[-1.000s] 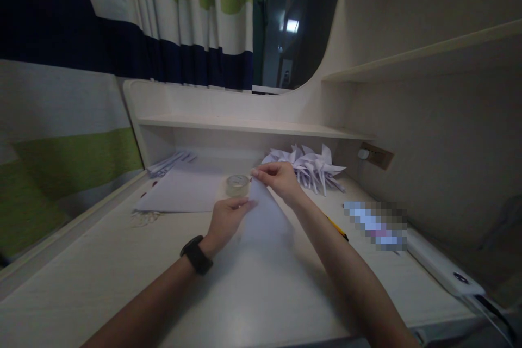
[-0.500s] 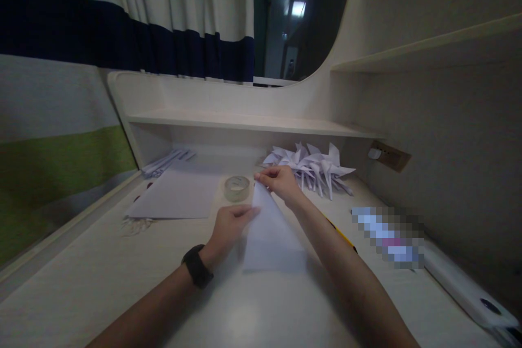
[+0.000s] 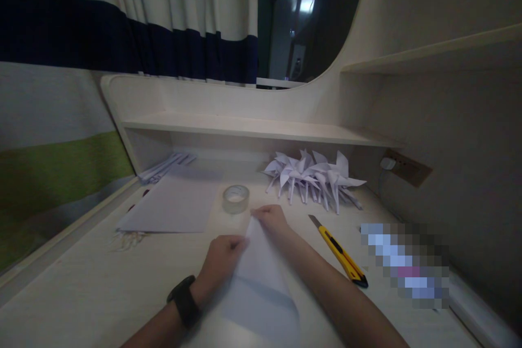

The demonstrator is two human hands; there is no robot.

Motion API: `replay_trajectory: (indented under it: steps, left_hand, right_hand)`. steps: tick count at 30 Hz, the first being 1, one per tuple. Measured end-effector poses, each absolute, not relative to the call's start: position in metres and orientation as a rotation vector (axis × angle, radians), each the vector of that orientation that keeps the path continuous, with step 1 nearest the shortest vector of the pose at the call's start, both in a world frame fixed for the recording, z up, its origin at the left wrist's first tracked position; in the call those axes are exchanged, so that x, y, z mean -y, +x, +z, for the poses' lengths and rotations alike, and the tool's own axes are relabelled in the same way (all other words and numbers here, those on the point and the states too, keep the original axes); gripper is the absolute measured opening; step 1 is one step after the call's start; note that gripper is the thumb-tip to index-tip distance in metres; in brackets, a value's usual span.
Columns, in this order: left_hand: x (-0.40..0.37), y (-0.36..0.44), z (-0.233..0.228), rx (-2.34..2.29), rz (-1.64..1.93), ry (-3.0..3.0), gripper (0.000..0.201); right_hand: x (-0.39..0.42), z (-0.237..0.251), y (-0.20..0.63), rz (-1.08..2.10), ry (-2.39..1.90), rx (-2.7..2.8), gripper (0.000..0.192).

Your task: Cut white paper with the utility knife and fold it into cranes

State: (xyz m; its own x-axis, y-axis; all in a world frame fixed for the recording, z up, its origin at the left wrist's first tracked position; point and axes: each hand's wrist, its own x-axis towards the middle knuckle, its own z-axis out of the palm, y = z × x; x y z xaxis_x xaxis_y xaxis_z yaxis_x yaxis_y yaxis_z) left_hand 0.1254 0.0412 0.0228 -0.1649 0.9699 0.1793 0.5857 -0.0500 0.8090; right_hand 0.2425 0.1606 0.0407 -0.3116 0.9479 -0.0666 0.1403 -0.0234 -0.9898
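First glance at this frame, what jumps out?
Two bare hands, left and right, pinch a white sheet folded to a point at the middle of the desk. Behind them, a pile of paper pinwheels lies under the shelf. A yellow knife lies to the right, a tape roll just beyond the hands.

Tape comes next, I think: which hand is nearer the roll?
Right, probably. The right hand pinches the paper tip just below the tape roll; the left hand sits lower, pressing the paper's edge.
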Motion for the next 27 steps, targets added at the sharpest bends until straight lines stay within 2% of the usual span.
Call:
replay_trajectory:
  steps: [5, 13, 19, 27]
  left_hand:
    - [-0.036, 0.124, 0.021, -1.942, 0.993, 1.845, 0.042]
    - [-0.034, 0.122, 0.022, -1.856, 1.019, 1.802, 0.041]
    - [-0.031, 0.124, 0.025, -1.785, 1.182, 1.611, 0.036]
    - [-0.035, 0.121, 0.026, -1.723, 1.186, 1.492, 0.036]
  right_hand:
    - [-0.156, 0.037, 0.241, 1.409, -1.183, 1.506, 0.014]
    - [-0.151, 0.036, 0.241, 1.396, -1.174, 1.446, 0.013]
    - [-0.148, 0.037, 0.245, 1.435, -1.168, 1.520, 0.035]
    - [-0.141, 0.052, 0.253, 1.447, -1.113, 1.596, 0.034]
